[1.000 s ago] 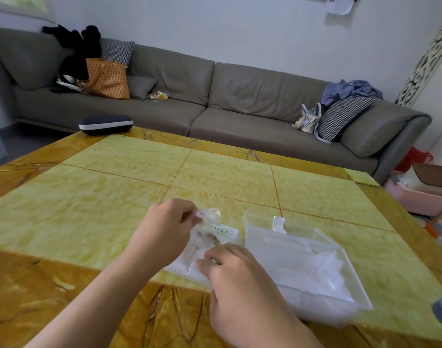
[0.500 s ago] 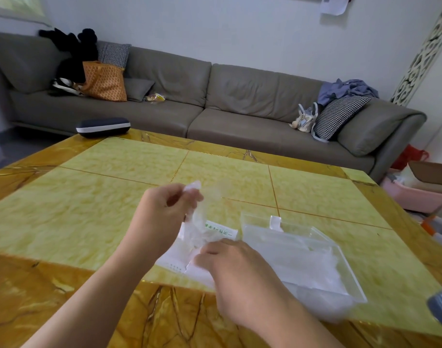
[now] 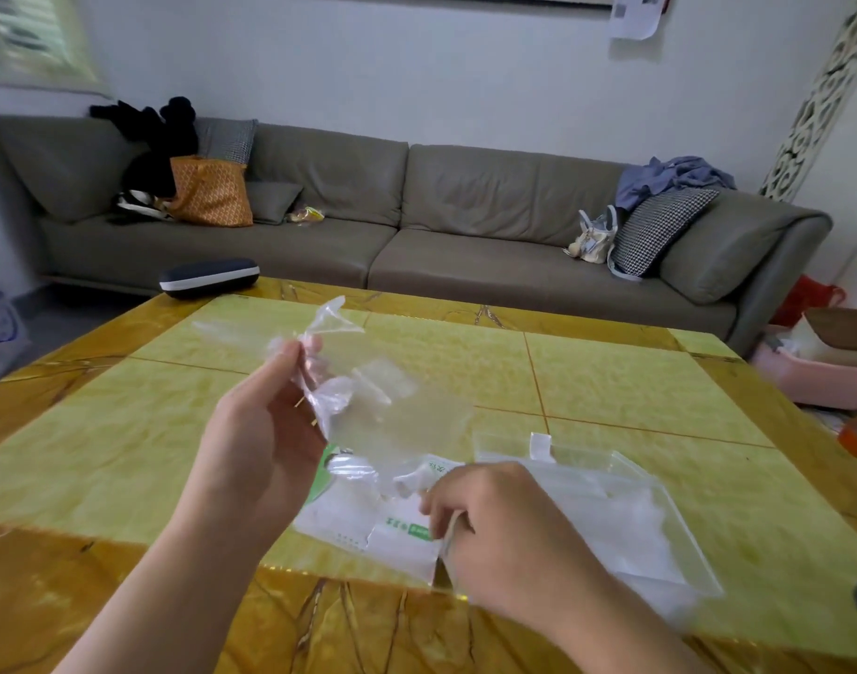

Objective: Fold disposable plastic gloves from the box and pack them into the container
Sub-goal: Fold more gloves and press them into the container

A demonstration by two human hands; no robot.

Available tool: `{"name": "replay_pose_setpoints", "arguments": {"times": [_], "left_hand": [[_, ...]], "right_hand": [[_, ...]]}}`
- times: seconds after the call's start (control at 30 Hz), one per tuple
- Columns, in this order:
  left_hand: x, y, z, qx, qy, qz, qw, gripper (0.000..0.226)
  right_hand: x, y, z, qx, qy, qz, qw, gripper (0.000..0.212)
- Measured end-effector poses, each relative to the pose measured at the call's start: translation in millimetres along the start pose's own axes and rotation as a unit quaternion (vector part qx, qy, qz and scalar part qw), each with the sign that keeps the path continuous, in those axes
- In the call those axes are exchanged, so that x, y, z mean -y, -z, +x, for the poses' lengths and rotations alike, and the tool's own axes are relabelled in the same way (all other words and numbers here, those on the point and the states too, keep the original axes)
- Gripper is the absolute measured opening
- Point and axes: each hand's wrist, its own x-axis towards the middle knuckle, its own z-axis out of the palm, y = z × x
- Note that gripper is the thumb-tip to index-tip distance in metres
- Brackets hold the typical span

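Observation:
My left hand (image 3: 261, 430) pinches a clear plastic glove (image 3: 368, 396) and holds it up above the table, its lower end trailing down to the white glove pack (image 3: 363, 518) with green print. My right hand (image 3: 494, 522) rests on the right end of that pack, fingers curled and pinching its edge against the table. To the right of the pack lies the clear plastic container (image 3: 659, 542) with several folded gloves inside.
The yellow marble table (image 3: 611, 381) stretches ahead. A dark case (image 3: 207, 277) lies at its far left corner. A grey sofa (image 3: 416, 226) with bags and cushions stands behind. Pink tubs (image 3: 815, 377) sit on the floor to the right.
My left hand has lifted up and to the left, drawing a glove out of the pack. My right hand has stayed down on the pack.

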Motion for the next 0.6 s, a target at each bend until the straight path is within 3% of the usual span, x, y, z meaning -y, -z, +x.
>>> {"name": "replay_pose_setpoints", "arguments": {"times": [0.07, 0.1, 0.13, 0.2, 0.27, 0.33, 0.43, 0.47, 0.53, 0.6], "left_hand": [[7.3, -7.0, -5.6, 0.017, 0.031, -0.032, 0.999, 0.023], [11.2, -9.6, -7.9, 0.021, 0.034, -0.025, 0.999, 0.025], [16.0, -12.5, -9.7, 0.023, 0.032, 0.000, 0.999, 0.028], [23.7, -17.5, -14.6, 0.020, 0.023, 0.054, 0.998, 0.029], [31.5, -24.1, -20.5, 0.020, 0.030, 0.087, 0.996, 0.031], [37.8, -27.2, -24.6, 0.028, 0.043, 0.101, 0.994, 0.033], [42.3, -30.5, -28.1, 0.026, 0.054, 0.143, 0.988, 0.028], [44.3, -30.0, -27.5, 0.024, 0.056, 0.159, 0.985, 0.028], [46.9, -26.3, -24.8, 0.014, 0.066, 0.165, 0.984, 0.027], [46.9, -23.3, -21.3, -0.010, 0.096, 0.153, 0.983, 0.026]], "right_hand": [[-5.7, 15.9, -1.1, -0.150, -0.030, 0.114, 0.982, 0.030], [-9.8, 23.3, -2.9, -0.186, -0.042, 0.200, 0.961, 0.021], [-13.1, 30.7, -4.4, -0.173, -0.059, 0.299, 0.937, 0.021], [-19.0, 38.0, -4.3, -0.074, -0.096, 0.467, 0.876, 0.063], [-19.5, 39.8, -5.1, -0.049, -0.131, 0.525, 0.839, 0.086], [-18.4, 40.3, -4.6, -0.097, -0.164, 0.561, 0.806, 0.074], [-22.5, 46.5, -2.9, -0.176, -0.212, 0.631, 0.725, 0.037], [-25.9, 50.3, -3.5, -0.188, -0.217, 0.628, 0.723, 0.026], [-33.9, 55.9, -4.3, -0.209, -0.221, 0.574, 0.760, 0.005], [-40.9, 58.5, -5.6, -0.227, -0.223, 0.530, 0.786, 0.006]]}}
